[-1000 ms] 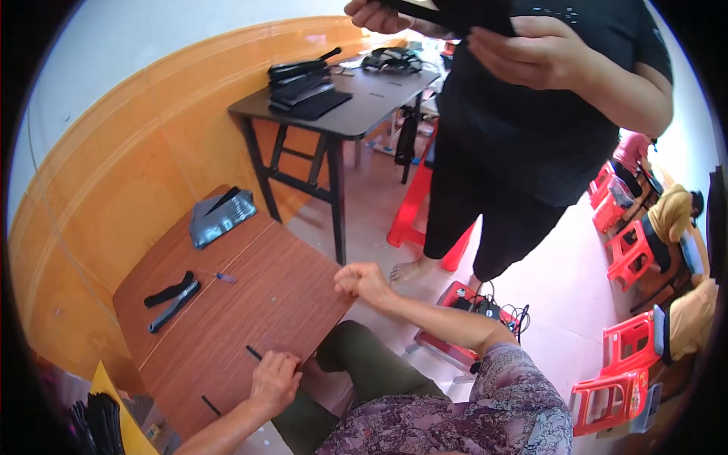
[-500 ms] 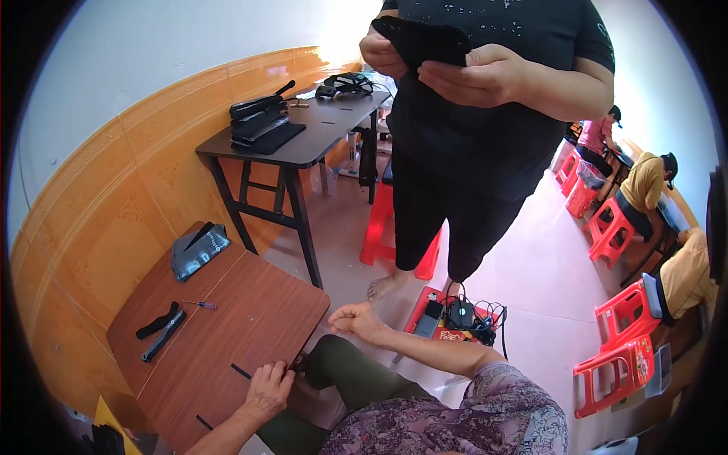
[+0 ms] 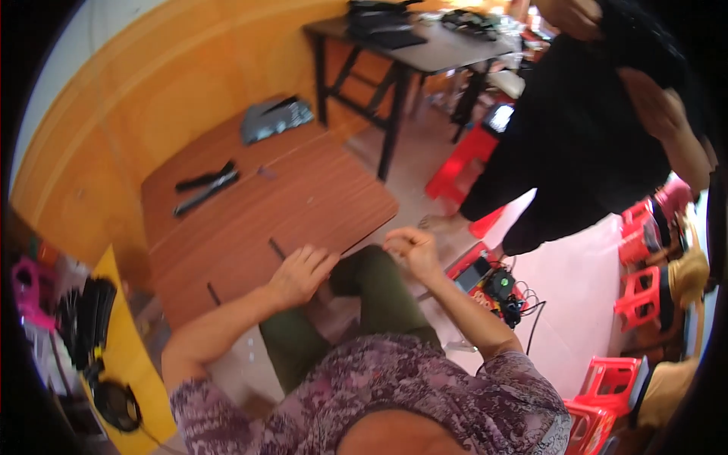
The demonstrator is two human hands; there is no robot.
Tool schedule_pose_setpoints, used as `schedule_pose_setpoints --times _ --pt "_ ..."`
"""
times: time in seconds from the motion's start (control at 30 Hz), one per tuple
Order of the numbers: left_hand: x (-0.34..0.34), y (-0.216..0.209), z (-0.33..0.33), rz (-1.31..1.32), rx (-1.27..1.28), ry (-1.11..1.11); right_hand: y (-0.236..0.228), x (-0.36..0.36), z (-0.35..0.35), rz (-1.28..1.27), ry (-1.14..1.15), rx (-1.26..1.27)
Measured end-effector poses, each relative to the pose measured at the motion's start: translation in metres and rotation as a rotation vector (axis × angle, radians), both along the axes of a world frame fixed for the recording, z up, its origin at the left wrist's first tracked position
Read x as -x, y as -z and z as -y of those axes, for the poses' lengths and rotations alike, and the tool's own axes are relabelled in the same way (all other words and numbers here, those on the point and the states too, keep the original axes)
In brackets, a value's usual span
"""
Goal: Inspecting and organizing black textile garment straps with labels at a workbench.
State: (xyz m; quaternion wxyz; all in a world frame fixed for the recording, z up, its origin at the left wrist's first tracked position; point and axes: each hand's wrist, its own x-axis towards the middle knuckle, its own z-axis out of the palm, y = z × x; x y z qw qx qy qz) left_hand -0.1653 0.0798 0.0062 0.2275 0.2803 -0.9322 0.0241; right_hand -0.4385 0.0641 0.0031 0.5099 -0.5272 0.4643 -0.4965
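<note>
My left hand [image 3: 303, 274] is at the near edge of the brown wooden table [image 3: 318, 178], palm down with fingers stretched out and holding nothing visible. Above my right thigh, just off the table's corner, is my right hand [image 3: 413, 249], its fingers loosely bent and apart, with nothing seen in them. Farther back on the tabletop lie two long black pieces [image 3: 206, 188] in a V shape. Beside them is a small purple-handled screwdriver [image 3: 266, 172], blurred here. A grey plastic bag [image 3: 277, 120] rests at the far edge.
A person in black [image 3: 584, 144] stands ahead to the right. Beyond the table is a dark folding table [image 3: 440, 54] with black items. A red stool [image 3: 464, 163] and a box of cabled devices [image 3: 493, 284] are on the floor. Black items hang by a yellow board [image 3: 125, 326] at left.
The view has swung left and down, so the table sits higher and the yellow board shows. My left hand's fingers have straightened at the table edge. The right hand stays raised.
</note>
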Motion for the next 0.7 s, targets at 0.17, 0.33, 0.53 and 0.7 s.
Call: schedule_pose_setpoints --times 0.17,0.33,0.53,0.7 --pt "-0.002 -0.042 0.079 -0.332 -0.333 -0.44 0.004 -0.004 0.007 -0.096 -0.017 -0.034" --pt "-0.026 -0.075 0.159 -0.414 -0.296 -0.834 0.015 -0.02 -0.007 0.017 -0.02 0.005" --pt "0.047 -0.014 0.096 -0.171 -0.125 -0.327 0.035 -0.016 -0.014 -0.035 -0.034 -0.04" --pt "0.062 -0.003 0.084 -0.08 -0.182 -0.28 0.031 -0.024 -0.021 -0.028 -0.06 -0.045"
